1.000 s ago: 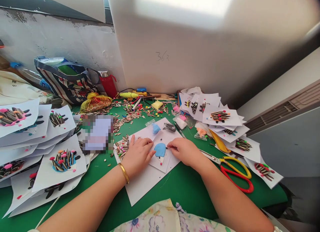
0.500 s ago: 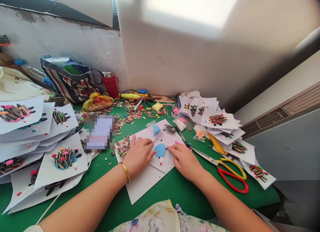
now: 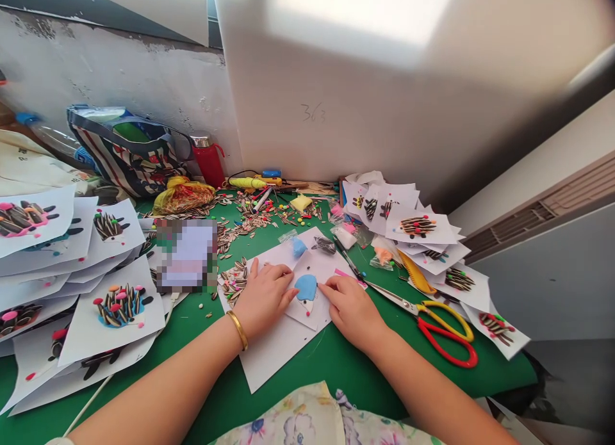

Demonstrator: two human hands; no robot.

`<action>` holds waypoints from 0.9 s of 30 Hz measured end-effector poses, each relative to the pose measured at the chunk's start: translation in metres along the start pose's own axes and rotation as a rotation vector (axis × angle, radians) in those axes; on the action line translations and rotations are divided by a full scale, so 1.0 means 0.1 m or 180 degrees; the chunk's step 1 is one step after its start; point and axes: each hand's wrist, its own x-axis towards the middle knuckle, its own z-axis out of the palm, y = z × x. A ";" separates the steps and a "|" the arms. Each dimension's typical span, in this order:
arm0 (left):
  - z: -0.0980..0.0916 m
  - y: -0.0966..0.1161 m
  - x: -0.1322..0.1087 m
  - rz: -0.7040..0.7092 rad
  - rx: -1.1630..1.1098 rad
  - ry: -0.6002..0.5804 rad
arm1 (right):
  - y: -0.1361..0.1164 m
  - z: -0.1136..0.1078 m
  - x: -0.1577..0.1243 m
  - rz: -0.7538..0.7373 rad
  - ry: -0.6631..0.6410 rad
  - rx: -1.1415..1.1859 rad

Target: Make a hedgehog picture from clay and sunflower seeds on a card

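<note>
My left hand [image 3: 266, 296] lies on a small white card [image 3: 307, 320], fingers spread, its thumb beside a flat blue clay shape [image 3: 305, 286]. The shape has a white pointed snout with a black dot and a red tip. My right hand [image 3: 353, 307] has its fingers drawn together, the index fingertip at the right edge of the blue clay. A tiny dark bit shows at that fingertip; what the fingers hold, if anything, is too small to tell. Under the card is a larger white sheet [image 3: 264, 362]. Striped sunflower seeds [image 3: 234, 282] lie left of my left hand.
Scissors [image 3: 425, 314] with red and yellow handles lie on the right. Finished seed-covered cards are stacked at left [image 3: 115, 342] and right [image 3: 423, 230]. Bagged blue clay [image 3: 298, 246], a blurred phone [image 3: 187, 256], a red flask [image 3: 209, 160] and scattered seeds are farther back.
The view has shifted slightly, so the surroundings appear a little farther left. Both hands keep almost the same places on the card; the right fingertip stays at the blue clay's edge.
</note>
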 end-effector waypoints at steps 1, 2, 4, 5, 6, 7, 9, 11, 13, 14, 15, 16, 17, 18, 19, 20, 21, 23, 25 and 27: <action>0.00 0.00 0.00 0.0007 -0.0005 0.0011 | 0.00 -0.01 0.00 0.0016 -0.0003 0.0034; 0.00 0.00 0.00 0.0011 -0.0011 0.0018 | 0.00 -0.02 0.00 0.0035 -0.0004 0.0073; 0.01 -0.01 0.00 0.0020 -0.0018 0.0022 | 0.00 -0.03 0.00 0.0067 -0.0015 0.0124; 0.01 -0.01 0.00 0.0022 -0.0020 0.0025 | 0.00 -0.04 0.00 0.0077 -0.0021 0.0123; 0.01 -0.01 0.00 0.0022 -0.0025 0.0032 | -0.01 -0.04 0.00 0.0082 -0.0028 0.0105; 0.01 -0.01 0.00 0.0021 -0.0033 0.0040 | -0.01 -0.04 0.01 0.0083 -0.0041 0.0075; 0.00 0.00 0.00 0.0024 -0.0053 0.0051 | -0.02 -0.03 0.01 0.0086 -0.0074 0.0002; 0.00 0.00 0.00 0.0018 -0.0061 0.0041 | -0.03 -0.01 0.02 0.0086 -0.0116 -0.0072; 0.00 0.00 0.00 0.0019 -0.0049 0.0011 | -0.04 0.00 0.02 0.0093 -0.0148 -0.0146; -0.01 0.00 0.00 0.0015 -0.0040 -0.0003 | -0.05 0.00 0.02 0.0097 -0.0151 -0.0180; -0.01 0.00 0.00 0.0010 -0.0032 -0.0014 | -0.05 0.01 0.02 0.0099 -0.0152 -0.0202; -0.01 0.00 0.00 0.0010 -0.0028 -0.0017 | -0.05 0.01 0.02 0.0099 -0.0148 -0.0205; -0.01 0.00 0.00 0.0013 -0.0028 -0.0009 | -0.05 0.01 0.02 0.0101 -0.0138 -0.0184; -0.01 0.00 0.00 0.0016 -0.0031 0.0008 | -0.04 0.00 0.02 0.0106 -0.0128 -0.0140; 0.00 0.00 0.00 0.0023 -0.0035 0.0029 | -0.04 0.00 0.01 0.0118 -0.0111 -0.0081; 0.00 0.00 0.00 0.0033 -0.0037 0.0045 | -0.03 -0.01 0.01 0.0133 -0.0086 -0.0023; 0.00 -0.01 0.00 0.0041 -0.0035 0.0051 | -0.03 -0.01 0.01 0.0144 -0.0058 0.0023; 0.00 -0.01 0.00 0.0041 -0.0026 0.0047 | -0.02 -0.01 0.01 0.0142 -0.0015 0.0052; 0.00 0.00 0.00 0.0032 -0.0030 0.0036 | -0.02 -0.01 0.01 0.0119 -0.0015 0.0012; -0.01 0.00 0.00 0.0016 -0.0042 0.0020 | -0.03 0.00 0.01 0.0097 -0.0050 -0.0064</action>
